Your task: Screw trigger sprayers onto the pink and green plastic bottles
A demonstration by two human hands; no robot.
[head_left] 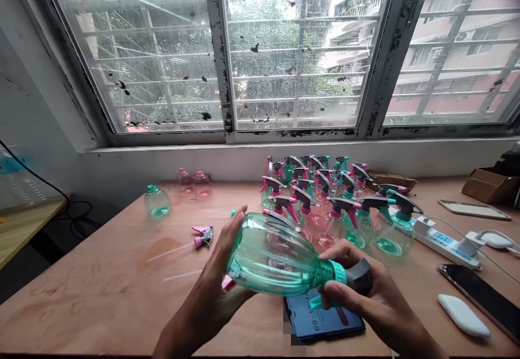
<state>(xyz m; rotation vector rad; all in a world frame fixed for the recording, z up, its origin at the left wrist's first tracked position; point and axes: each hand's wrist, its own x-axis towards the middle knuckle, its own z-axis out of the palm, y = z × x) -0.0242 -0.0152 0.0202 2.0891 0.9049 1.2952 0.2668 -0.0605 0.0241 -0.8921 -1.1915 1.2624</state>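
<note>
A clear green spray bottle (276, 256) lies sideways between my two hands, its base to the left and its neck to the right. My left hand (219, 267) is wrapped round the base end. At the neck, my right hand (361, 283) grips the turquoise collar (338, 273) and the dark grey spray head (359, 276); the green trigger points down. Left of my hands, a loose pink and grey spray head (203, 236) with a thin clear tube lies on the table. Part of another pink piece (227, 282) shows behind my left hand.
Several assembled pink and green spray bottles (325, 223) crowd the back right. A green bottle without a head (157, 202) and two pink ones (202, 185) stand back left. A lit phone (300, 321) lies under the bottle. A power strip (447, 245), dark phone (483, 299) and white mouse-shaped object (463, 315) are right.
</note>
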